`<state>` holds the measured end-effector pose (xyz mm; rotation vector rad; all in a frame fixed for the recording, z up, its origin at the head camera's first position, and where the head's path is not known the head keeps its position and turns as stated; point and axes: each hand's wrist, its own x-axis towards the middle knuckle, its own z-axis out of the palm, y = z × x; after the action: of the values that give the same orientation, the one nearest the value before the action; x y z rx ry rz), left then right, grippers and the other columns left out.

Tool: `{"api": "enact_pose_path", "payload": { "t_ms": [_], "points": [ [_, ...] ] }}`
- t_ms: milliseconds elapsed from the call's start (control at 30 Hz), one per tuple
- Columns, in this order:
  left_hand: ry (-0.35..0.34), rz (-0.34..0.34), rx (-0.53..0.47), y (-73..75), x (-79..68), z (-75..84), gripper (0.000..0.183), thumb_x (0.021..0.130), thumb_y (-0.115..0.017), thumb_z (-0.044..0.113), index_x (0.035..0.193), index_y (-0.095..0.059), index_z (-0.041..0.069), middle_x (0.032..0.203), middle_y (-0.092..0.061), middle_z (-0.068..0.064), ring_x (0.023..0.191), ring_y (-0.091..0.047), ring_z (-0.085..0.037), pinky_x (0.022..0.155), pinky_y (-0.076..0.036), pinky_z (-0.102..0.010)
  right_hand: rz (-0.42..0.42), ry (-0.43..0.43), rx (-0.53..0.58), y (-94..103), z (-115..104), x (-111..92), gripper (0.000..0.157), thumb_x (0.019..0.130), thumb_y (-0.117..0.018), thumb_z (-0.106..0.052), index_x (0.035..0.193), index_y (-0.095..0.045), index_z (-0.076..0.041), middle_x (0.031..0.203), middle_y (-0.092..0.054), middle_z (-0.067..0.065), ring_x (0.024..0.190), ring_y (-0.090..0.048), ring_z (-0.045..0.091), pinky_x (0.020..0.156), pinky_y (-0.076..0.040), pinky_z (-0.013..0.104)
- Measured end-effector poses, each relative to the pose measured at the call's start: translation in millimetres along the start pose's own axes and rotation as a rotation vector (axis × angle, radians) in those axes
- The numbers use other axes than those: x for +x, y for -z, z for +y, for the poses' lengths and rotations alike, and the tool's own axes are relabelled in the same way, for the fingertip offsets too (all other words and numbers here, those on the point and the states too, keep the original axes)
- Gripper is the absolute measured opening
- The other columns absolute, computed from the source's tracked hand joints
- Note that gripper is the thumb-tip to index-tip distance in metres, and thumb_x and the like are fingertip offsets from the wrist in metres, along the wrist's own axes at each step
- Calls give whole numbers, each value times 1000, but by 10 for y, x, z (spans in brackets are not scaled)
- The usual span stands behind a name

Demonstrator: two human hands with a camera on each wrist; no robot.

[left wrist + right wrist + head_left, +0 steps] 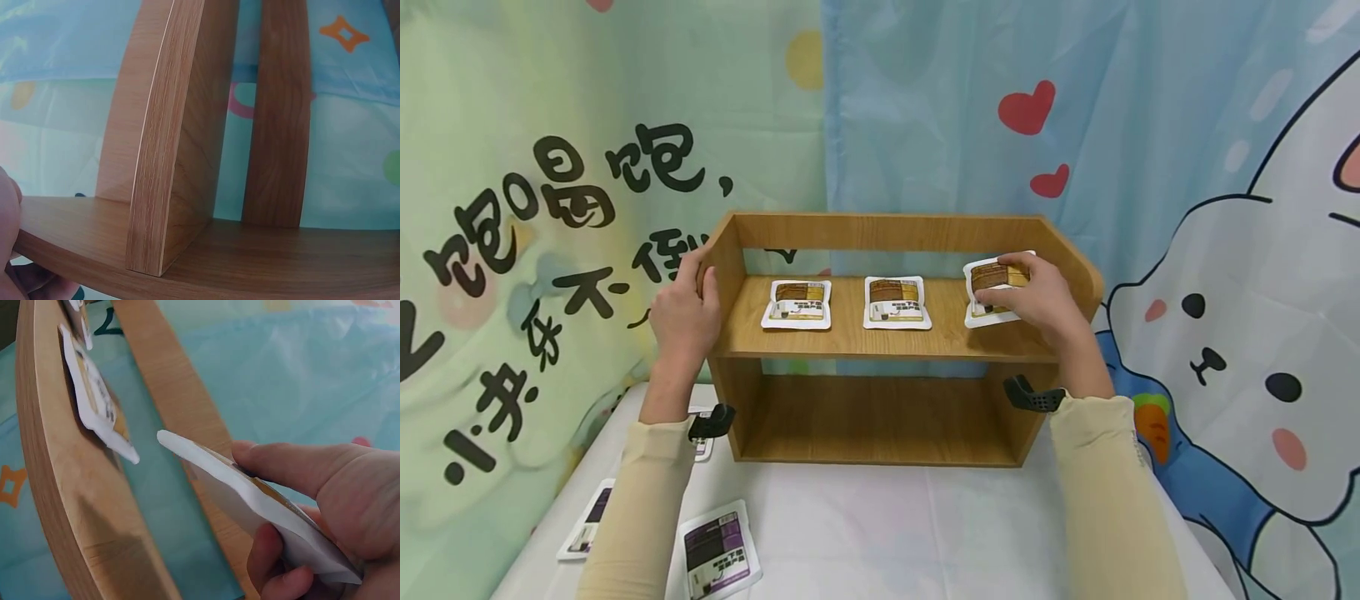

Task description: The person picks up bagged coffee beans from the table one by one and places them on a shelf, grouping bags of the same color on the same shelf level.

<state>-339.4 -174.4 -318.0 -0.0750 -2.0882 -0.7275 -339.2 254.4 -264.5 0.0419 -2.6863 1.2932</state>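
The wooden shelf (887, 233) is being gripped at the edge of its left side panel by the left hand (688, 312). A brown-labelled packet (992, 277) is being pinched between the thumb and curled fingers of the right hand (1041, 296); it is being held tilted over the right end of the shelf's upper board. A left packet (797, 305) and a middle packet (897, 303) are being supported, well apart, by that board. A purple-labelled packet (720, 552) is being supported by the white table (880, 525), forward and left of the shelf.
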Motion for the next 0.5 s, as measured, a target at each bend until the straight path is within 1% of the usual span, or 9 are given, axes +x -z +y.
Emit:
{"api": "enact_pose_path", "payload": {
  "t_ms": [133, 233, 367, 500],
  "points": [
    [-2, 2, -2, 7, 0, -4, 34, 103, -46, 25, 134, -55, 14, 88, -69, -21, 59, -57, -34, 50, -36, -40, -28, -8, 14, -66, 65, 136, 78, 83, -78, -29, 146, -40, -6, 143, -35, 23, 124, -36, 36, 99, -38, 47],
    [-5, 6, -2, 15, -17, -21, 33, 103, -47, 25, 133, -55, 14, 89, -69, -20, 60, -59, -34, 50, -36, -40, -53, -24, 1, -132, 124, 218, 76, 83, -78, -28, 145, -40, -4, 143, -35, 23, 126, -34, 37, 103, -34, 49],
    [-9, 10, -1, 22, -17, -29, 33, 103, -47, 25, 133, -55, 14, 96, -70, -20, 62, -60, -35, 50, -37, -40, -72, -32, -16, -181, 174, 316, 76, 84, -77, -27, 145, -40, -2, 143, -35, 25, 126, -33, 38, 105, -31, 51],
    [-6, 1, -3, 11, -5, -19, 34, 103, -46, 26, 134, -55, 15, 92, -69, -20, 59, -57, -34, 50, -36, -40, -81, -51, -19, -188, 199, 389, 77, 84, -77, -28, 146, -39, -3, 146, -32, 25, 127, -31, 39, 106, -29, 52]
  ]
}}
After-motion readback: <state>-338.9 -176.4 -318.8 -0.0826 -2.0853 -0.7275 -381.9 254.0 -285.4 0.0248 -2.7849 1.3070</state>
